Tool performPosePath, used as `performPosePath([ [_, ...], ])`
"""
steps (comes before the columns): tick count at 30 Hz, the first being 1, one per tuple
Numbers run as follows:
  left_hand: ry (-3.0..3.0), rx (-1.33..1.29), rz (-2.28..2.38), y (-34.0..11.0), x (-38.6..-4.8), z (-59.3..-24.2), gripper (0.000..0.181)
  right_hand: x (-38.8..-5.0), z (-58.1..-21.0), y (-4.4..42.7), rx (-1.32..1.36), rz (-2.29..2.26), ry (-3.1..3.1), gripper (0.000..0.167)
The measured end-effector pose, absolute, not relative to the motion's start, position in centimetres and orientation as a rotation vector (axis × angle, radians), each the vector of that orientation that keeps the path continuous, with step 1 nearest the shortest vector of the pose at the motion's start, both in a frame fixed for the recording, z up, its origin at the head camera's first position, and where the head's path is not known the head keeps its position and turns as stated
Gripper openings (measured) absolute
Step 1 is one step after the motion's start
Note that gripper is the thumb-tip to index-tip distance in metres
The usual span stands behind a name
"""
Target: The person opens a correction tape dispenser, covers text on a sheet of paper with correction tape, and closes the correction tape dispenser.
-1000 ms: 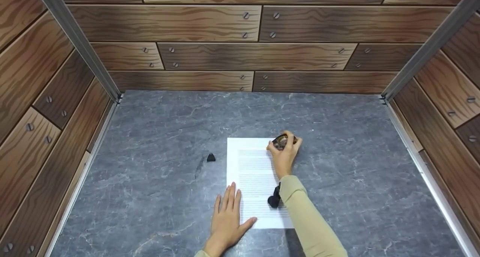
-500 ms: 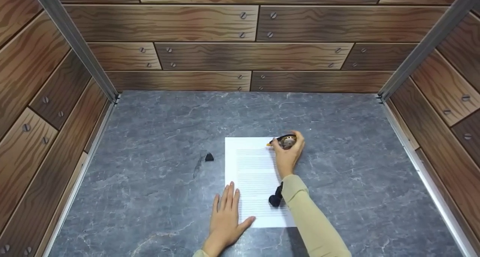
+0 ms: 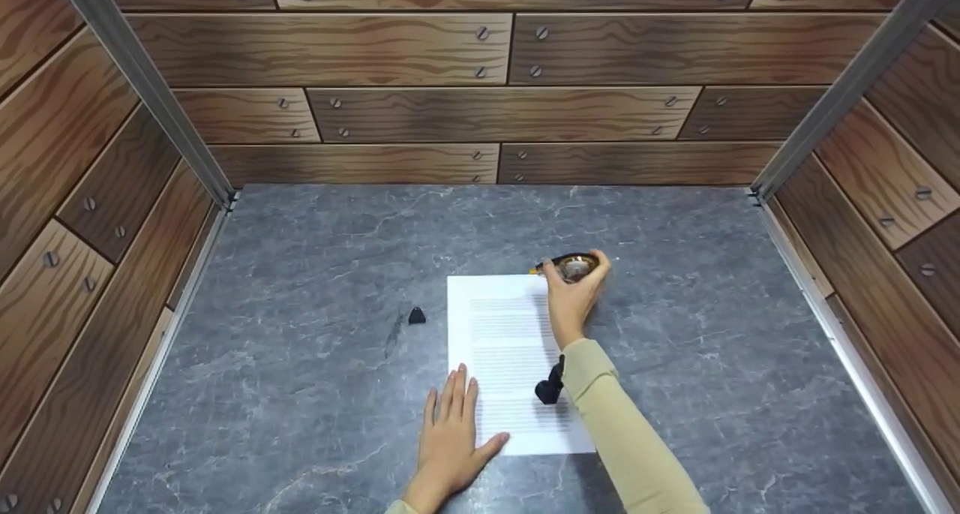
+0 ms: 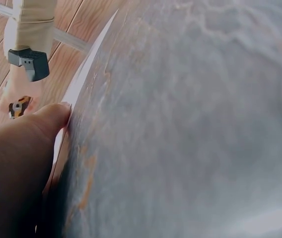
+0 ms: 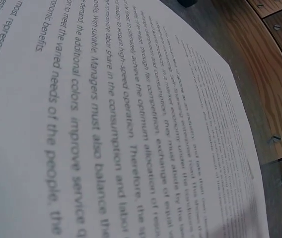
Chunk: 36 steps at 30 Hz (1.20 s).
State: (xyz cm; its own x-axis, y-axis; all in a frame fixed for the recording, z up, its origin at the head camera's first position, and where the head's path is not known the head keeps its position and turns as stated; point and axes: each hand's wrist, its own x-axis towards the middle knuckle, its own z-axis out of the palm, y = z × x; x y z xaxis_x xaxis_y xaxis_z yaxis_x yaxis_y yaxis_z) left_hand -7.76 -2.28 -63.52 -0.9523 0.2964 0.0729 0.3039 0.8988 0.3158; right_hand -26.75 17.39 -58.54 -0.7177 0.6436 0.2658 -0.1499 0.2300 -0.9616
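Observation:
In the head view a white printed sheet of paper [image 3: 510, 364] lies on the grey marbled table. My left hand [image 3: 454, 439] rests flat with straight fingers on its lower left edge; the left wrist view shows the thumb [image 4: 51, 116] at the paper's rim. My right hand [image 3: 574, 304] pinches a correction tape [image 3: 576, 267], with a brownish see-through body, black edge and orange tip, between thumb and fingers. It is at the sheet's top right edge; whether it touches the paper cannot be told. The right wrist view shows only the printed text [image 5: 131, 124], not the fingers.
A small black triangular piece [image 3: 417, 316] lies left of the paper, beside a dark smudge on the table. A black wrist camera [image 3: 549, 390] hangs from the right sleeve over the sheet. Wood-patterned walls [image 3: 360, 116] enclose the table at the back and sides.
My right hand has turned the correction tape and moved it from the text's top right up to the sheet's far edge. The left hand keeps its place on the paper.

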Motion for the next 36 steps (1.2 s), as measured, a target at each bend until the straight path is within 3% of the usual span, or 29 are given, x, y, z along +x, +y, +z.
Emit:
performPosePath([
  [8,-3.038,-0.472,-0.535,-2.4,-8.0,-63.4,0.094,-26.8,-58.1,14.2,-0.381,1.697,-1.822,0.070],
  [18,-2.969,-0.496,-0.504,-2.3,-7.9,-63.4,0.093,-25.8,-60.2,10.6,-0.362,1.667,-1.936,0.069],
  [36,-3.028,-0.477,-0.496,-2.4,-7.8,-63.3,0.095,-25.1,-62.4,9.0,-0.208,1.577,-2.109,0.072],
])
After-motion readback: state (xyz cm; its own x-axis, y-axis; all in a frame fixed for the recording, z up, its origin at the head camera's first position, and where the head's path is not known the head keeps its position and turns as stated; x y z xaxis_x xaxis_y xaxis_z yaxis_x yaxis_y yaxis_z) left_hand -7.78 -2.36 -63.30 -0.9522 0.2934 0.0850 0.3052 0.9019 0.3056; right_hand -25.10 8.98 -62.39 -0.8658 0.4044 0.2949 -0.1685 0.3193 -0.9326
